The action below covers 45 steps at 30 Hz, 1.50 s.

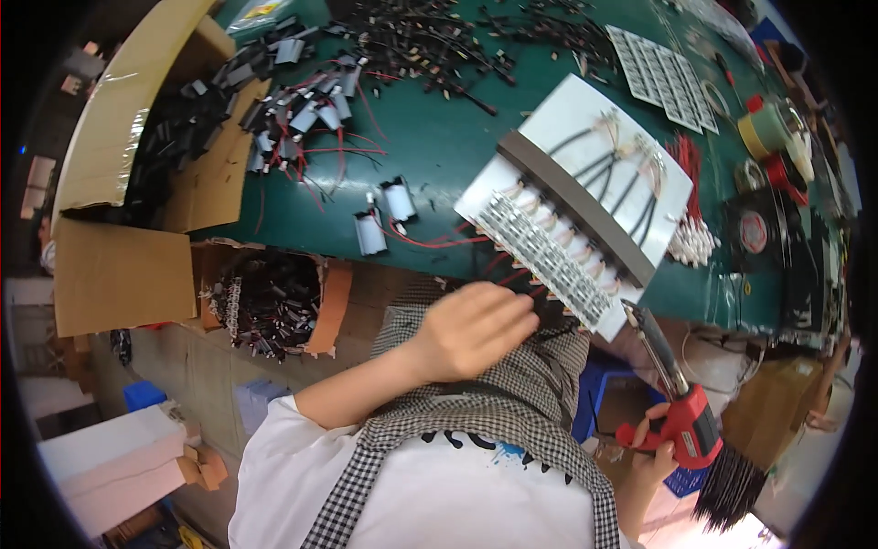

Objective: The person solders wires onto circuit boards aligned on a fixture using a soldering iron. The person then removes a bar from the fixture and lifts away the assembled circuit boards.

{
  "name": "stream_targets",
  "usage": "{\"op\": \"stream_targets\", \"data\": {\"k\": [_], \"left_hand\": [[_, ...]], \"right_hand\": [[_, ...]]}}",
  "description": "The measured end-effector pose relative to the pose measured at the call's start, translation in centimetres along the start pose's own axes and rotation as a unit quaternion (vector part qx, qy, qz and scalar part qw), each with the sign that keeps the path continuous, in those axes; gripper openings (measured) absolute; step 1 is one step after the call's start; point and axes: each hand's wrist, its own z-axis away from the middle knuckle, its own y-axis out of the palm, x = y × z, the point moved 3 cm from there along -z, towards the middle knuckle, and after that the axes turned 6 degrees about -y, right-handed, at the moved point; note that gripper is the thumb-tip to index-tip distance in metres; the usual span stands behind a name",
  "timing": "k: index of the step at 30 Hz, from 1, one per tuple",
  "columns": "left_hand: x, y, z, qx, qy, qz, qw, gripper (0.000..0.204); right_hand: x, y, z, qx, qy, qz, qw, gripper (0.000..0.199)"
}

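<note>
My right hand (653,457) grips a red soldering gun (692,428), its dark barrel slanting up to the near right corner of a white board (480,190). Across the board lies a dark brown bar (572,206), with black leads beyond it. Along the near side runs a strip of small metallic circuit boards (549,261). My left hand (480,329) is at the strip's near edge, fingers together and curled; what they hold, if anything, is hidden. Red wires (498,267) run out beside those fingers, some toward two grey-white battery cells (370,232) left of the board.
A heap of battery cells (311,114) and an open carton (105,137) stand on the left of the green table (439,137). Black cable pieces (421,46) cover the back. Circuit panels (663,78), red wires (692,197) and tape rolls (764,133) lie right. Below sits another filled carton (334,311).
</note>
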Motion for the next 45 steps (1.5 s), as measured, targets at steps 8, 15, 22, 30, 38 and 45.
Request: {"op": "stream_targets", "data": {"k": [8,15,22,30,38,45], "left_hand": [[15.0,-9.3,-2.3,0.018,-0.242,-0.273,0.931,0.011],[21.0,-8.7,-5.3,0.194,-0.094,-0.321,0.922,0.027],[23.3,-6.7,-7.8,0.382,0.020,-0.326,0.864,0.011],[23.6,-9.3,-10.5,0.044,-0.334,0.149,0.930,0.008],[7.5,-5.2,-8.8,0.185,-0.479,0.287,0.809,0.003],[1.4,1.2,-3.1,0.222,-0.509,0.299,0.776,0.006]], "right_hand": [[0.1,2.5,-2.7,-0.052,0.012,0.009,0.999,0.069],[0.1,2.8,-4.0,-0.046,0.029,-0.005,0.999,0.067],[-0.1,2.5,-3.7,-0.057,0.036,-0.012,0.998,0.066],[0.1,3.0,-4.1,-0.039,0.064,-0.036,0.996,0.071],[0.7,2.9,-2.8,-0.026,0.095,-0.037,0.994,0.080],[0.5,3.3,-2.1,0.067,0.167,-0.064,0.982,0.062]]}}
